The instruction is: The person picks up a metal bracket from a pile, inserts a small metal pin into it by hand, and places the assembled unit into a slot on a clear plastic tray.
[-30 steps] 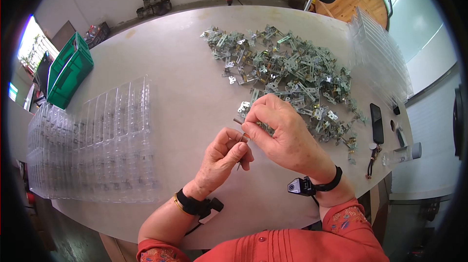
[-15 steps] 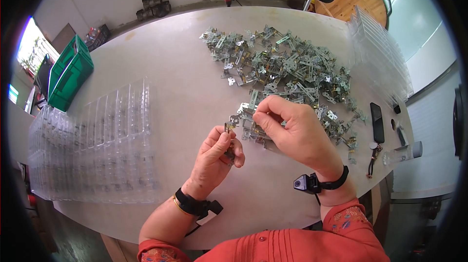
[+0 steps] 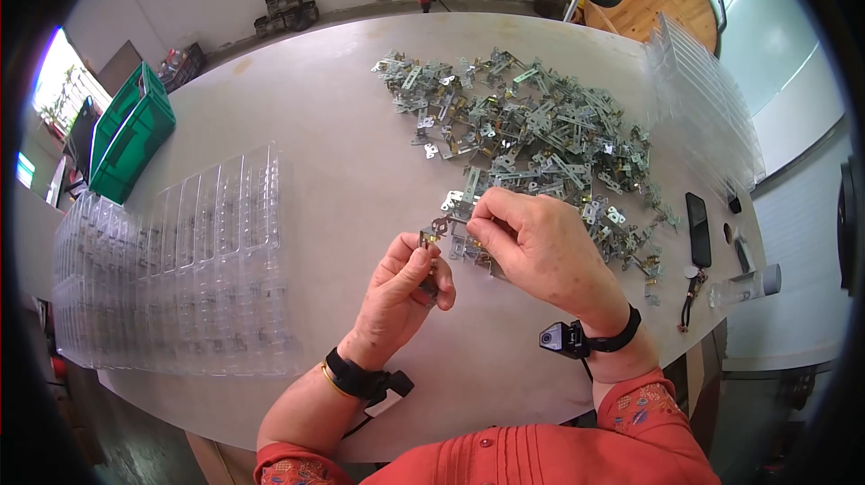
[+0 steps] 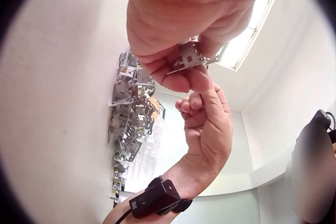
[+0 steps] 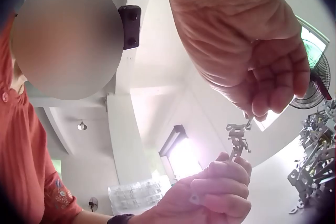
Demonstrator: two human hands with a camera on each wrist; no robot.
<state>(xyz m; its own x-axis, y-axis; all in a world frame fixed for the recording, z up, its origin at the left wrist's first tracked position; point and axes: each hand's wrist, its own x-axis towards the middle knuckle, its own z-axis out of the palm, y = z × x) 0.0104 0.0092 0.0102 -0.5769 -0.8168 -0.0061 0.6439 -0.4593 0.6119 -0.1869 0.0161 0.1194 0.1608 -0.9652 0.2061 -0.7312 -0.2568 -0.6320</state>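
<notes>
The left hand [image 3: 394,291] grips a small metal bracket [image 5: 239,139], whose upper end sticks out above the thumb and fingertips. In the left wrist view part of the bracket [image 4: 189,56] shows between the fingers. Just to its right the right hand [image 3: 551,255] is held with thumb and forefinger together at the bracket's upper end. In the right wrist view a thin bit of metal [image 5: 249,122] shows at the right hand's fingertips [image 5: 259,112], touching or very close to the bracket. A large heap of similar metal brackets [image 3: 541,124] lies beyond the hands.
Clear plastic trays [image 3: 180,278] lie on the table [image 3: 342,124] at the left, and more stand [image 3: 707,102] at the right back. A green crate [image 3: 132,138] is at the far left. A phone [image 3: 697,230] and a clear bottle [image 3: 743,286] lie on the right.
Since a second ago the hands have drawn slightly apart, the left one turning the bracket upright with its end in view. Over the last half second both moved only slightly.
</notes>
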